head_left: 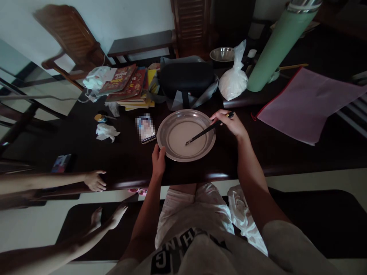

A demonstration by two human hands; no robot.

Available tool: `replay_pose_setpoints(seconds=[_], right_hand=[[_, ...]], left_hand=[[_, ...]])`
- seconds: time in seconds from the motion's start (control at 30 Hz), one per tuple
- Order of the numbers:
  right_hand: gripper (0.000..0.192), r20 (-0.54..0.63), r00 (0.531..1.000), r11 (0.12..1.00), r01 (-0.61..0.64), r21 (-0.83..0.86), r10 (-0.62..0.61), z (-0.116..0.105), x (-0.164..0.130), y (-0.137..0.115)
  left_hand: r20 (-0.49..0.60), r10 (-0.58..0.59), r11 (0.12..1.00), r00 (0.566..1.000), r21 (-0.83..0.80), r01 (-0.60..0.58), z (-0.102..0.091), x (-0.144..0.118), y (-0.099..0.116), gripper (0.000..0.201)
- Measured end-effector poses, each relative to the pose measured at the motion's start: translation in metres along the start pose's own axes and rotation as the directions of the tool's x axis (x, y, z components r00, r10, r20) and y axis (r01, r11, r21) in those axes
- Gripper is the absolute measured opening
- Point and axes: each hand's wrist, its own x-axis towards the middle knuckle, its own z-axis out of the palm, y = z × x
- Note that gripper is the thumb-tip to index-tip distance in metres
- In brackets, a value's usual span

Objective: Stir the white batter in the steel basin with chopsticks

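Two chopsticks [208,130] pinched in the right hand [231,123] slant down-left into the plate [210,143]; left hand [158,159] clasps its near-edge rim.

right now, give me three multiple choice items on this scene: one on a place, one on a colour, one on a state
1. Where is the person's left hand?
A. on the near rim of the round metal plate
B. on the stack of books
C. on the pink folder

2. What colour is the tall flask?
A. red
B. pale green
C. black

3. What does the person's right hand do?
A. lies open on the table
B. grips dark chopsticks
C. holds a bag

Answers: 1 A, fingers rest on the plate's edge. 2 B, its body is pale green. 3 B, chopstick tips reach into the whitish batter.
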Motion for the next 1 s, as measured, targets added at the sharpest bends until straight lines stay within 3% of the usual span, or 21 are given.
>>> replay_pose_setpoints(seconds=[0.1, 0.23, 0.3, 0.5, 0.7, 0.9, 1.0], right_hand=[[0.037, 0.048, 0.999, 1.000, 0.005, -0.009, -0.004, 0.003, 0.001, 0.000], [0.038, -0.125, 0.992, 0.999, 0.032, -0.018, -0.034, -0.004, 0.001, 0.001], [0.038, -0.156, 0.987, 0.999, 0.034, -0.003, -0.034, -0.006, 0.001, 0.002], [0.038, 0.050, 0.999, 1.000, 0.014, 0.005, -0.014, 0.003, 0.002, 0.001], [0.036, -0.162, 0.986, 0.998, 0.054, 0.022, -0.050, -0.006, 0.001, 0.001], [0.038, 0.043, 0.999, 1.000, 0.018, 0.008, -0.019, 0.004, 0.002, -0.001], [0.037, -0.021, 0.999, 1.000, 0.028, 0.001, -0.028, 0.002, 0.003, 0.000]], left_hand=[[-0.006, 0.005, 1.000, 1.000, 0.001, -0.005, 0.000, 0.000, -0.001, 0.035], [0.000, 0.018, 1.000, 1.000, 0.002, -0.018, 0.000, 0.000, -0.003, 0.036], [0.003, 0.024, 1.000, 1.000, 0.007, -0.024, 0.000, 0.000, -0.003, 0.036], [-0.004, 0.022, 1.000, 1.000, -0.012, -0.023, 0.000, 0.002, -0.003, 0.035], [0.001, 0.024, 1.000, 1.000, -0.004, -0.024, -0.001, 0.001, -0.005, 0.034], [-0.005, 0.013, 1.000, 1.000, -0.022, -0.013, 0.000, 0.001, -0.004, 0.038], [0.003, 0.009, 1.000, 1.000, -0.022, -0.009, 0.000, 0.001, -0.003, 0.037]])
